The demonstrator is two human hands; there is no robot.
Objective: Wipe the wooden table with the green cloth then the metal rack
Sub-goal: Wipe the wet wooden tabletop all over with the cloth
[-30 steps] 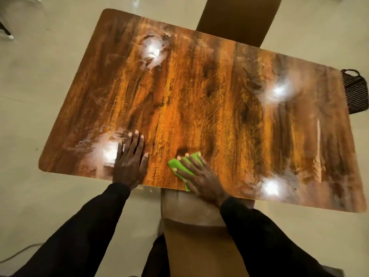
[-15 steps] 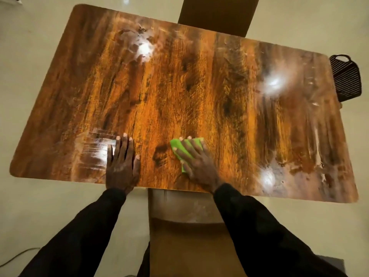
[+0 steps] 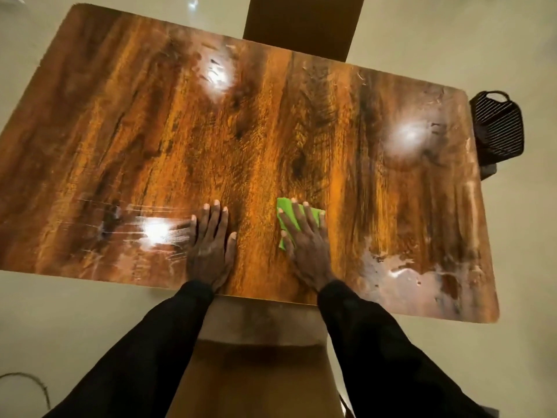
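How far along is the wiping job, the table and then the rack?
Early to midway, by the look of it. Done: streaky wipe marks show near the left hand. In hand: the right hand presses the green cloth flat on the wooden table near its front edge. Left: a smeared patch at the near right corner, and the metal rack beside the table's right end, untouched.

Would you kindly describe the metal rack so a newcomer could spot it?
Start with the big wooden table that fills the view and follow it to its far right corner. Just past that edge, off the tabletop, stands the metal rack. It is the only dark, slatted thing, with thin parallel bars and a looped handle, unlike the bright green cloth under the right hand.
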